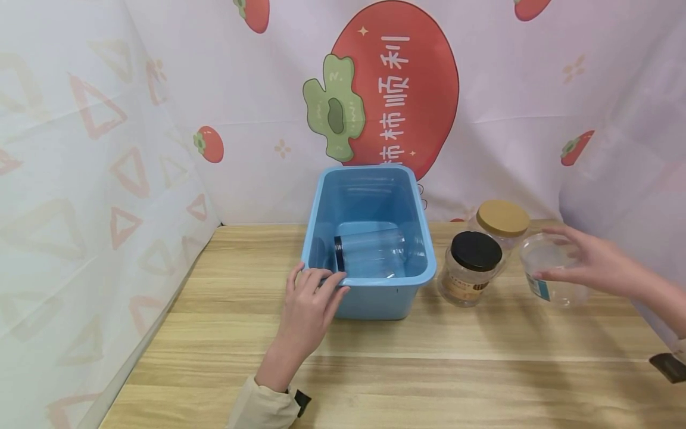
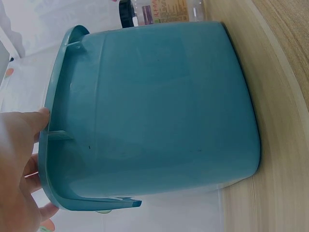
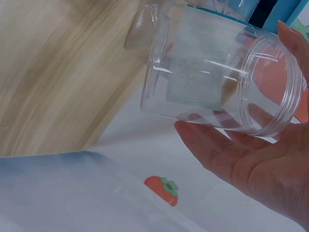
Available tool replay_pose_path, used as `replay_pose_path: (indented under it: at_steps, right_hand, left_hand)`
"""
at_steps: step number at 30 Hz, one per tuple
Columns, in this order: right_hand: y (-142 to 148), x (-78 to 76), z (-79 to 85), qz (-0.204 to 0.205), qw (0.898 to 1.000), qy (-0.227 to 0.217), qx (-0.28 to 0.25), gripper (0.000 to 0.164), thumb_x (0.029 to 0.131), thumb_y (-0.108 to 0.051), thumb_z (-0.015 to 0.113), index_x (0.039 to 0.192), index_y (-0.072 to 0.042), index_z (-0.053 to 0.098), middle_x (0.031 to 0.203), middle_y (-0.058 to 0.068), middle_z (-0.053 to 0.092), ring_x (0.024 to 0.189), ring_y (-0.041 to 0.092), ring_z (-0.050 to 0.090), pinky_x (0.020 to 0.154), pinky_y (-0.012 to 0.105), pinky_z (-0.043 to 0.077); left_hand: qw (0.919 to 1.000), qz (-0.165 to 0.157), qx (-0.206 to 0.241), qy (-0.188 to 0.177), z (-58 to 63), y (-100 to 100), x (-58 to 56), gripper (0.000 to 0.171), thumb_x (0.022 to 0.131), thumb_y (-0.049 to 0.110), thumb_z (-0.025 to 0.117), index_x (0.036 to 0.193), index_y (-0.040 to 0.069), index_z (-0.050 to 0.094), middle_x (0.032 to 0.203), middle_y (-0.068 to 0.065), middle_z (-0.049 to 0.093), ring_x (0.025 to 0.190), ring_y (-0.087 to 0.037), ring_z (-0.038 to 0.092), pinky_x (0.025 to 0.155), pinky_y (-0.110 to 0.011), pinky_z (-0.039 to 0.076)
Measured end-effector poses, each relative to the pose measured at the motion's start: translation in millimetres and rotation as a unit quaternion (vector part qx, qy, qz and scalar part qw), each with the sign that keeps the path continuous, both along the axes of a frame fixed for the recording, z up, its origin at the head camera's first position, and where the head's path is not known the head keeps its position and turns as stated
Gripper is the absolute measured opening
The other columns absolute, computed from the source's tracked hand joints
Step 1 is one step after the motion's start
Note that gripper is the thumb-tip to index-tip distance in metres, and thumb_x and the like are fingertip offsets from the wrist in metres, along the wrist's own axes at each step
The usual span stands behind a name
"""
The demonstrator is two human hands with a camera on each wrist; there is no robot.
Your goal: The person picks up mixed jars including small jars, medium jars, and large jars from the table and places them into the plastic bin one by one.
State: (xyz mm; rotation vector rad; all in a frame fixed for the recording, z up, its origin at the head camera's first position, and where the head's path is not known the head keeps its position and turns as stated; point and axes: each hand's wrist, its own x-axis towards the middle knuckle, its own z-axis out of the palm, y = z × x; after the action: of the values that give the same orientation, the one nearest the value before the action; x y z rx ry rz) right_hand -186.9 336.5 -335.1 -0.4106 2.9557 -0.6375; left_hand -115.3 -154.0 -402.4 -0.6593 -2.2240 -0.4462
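Observation:
My left hand (image 1: 311, 304) grips the near rim of a blue plastic bin (image 1: 375, 301) at its left corner. In the left wrist view the thumb (image 2: 41, 116) lies on the outer side of the rim, with the other fingers partly hidden behind it. Inside the bin a clear jar (image 1: 372, 253) with a black lid lies on its side. On the right, my right hand (image 1: 595, 262) holds a lidless clear plastic jar (image 3: 203, 67) near its threaded mouth. A label, teal in the head view, shows on its side.
Right of the bin stands a clear jar with a black lid (image 1: 476, 251) and a brown label. Behind it is a larger clear jar with a tan lid (image 1: 502, 218). Printed cloth (image 1: 257, 179) hangs at the back and sides of the wooden table (image 1: 214, 345).

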Motion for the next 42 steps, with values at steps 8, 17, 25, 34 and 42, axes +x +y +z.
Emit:
replay_pose_path:
  at_steps: [8,17,25,34,42]
  right_hand:
    - [-2.0,-1.5,9.0,-0.001,1.000,0.001,0.006,0.098,0.087,-0.038,0.087,0.155,0.007,0.033,0.146,0.048,0.043,0.125,0.071,0.047,0.088,0.076,0.046]
    - [-9.1,-1.4,19.3,-0.001,1.000,0.008,0.005,0.098,0.087,-0.040,0.087,0.158,0.001,0.035,0.147,0.046,0.045,0.127,0.071,0.046,0.089,0.078,0.044]
    - [-18.3,0.8,32.4,0.004,1.000,0.012,0.011,0.099,0.086,-0.038,0.088,0.157,0.005,0.034,0.146,0.047,0.045,0.126,0.070,0.045,0.090,0.078,0.044]
    - [-27.4,-3.2,44.6,0.020,1.000,0.022,0.006,0.098,0.085,-0.035,0.089,0.158,0.003,0.035,0.146,0.045,0.046,0.124,0.070,0.049,0.091,0.077,0.045]
    - [-34.1,-8.9,54.1,0.037,0.999,0.031,0.009,0.095,0.087,-0.034,0.088,0.158,0.002,0.036,0.145,0.043,0.049,0.124,0.066,0.053,0.091,0.076,0.046]
  left_hand:
    - [1.0000,0.003,-0.002,-0.003,0.5,0.7,0.4,0.025,0.091,0.020,0.082,0.113,0.008,0.078,0.099,-0.009,0.070,0.099,-0.031,0.066,0.106,-0.067,0.046]
    - [1.0000,-0.004,0.003,0.008,-0.9,0.1,-0.3,0.023,0.099,0.026,0.074,0.112,0.007,0.078,0.098,-0.009,0.070,0.098,-0.032,0.066,0.103,-0.068,0.046]
    - [1.0000,-0.004,0.003,0.007,-1.4,0.4,-0.1,0.023,0.101,0.027,0.072,0.111,0.007,0.078,0.098,-0.010,0.070,0.098,-0.032,0.065,0.104,-0.068,0.046]
    - [0.9999,-0.006,0.006,0.006,-1.6,-0.5,-0.2,0.025,0.103,0.029,0.069,0.111,0.006,0.078,0.099,-0.010,0.070,0.098,-0.032,0.065,0.104,-0.068,0.046]
    - [0.9999,-0.006,0.006,0.006,-1.4,-0.9,-0.5,0.027,0.105,0.030,0.066,0.112,0.006,0.077,0.098,-0.010,0.070,0.098,-0.032,0.065,0.103,-0.069,0.046]
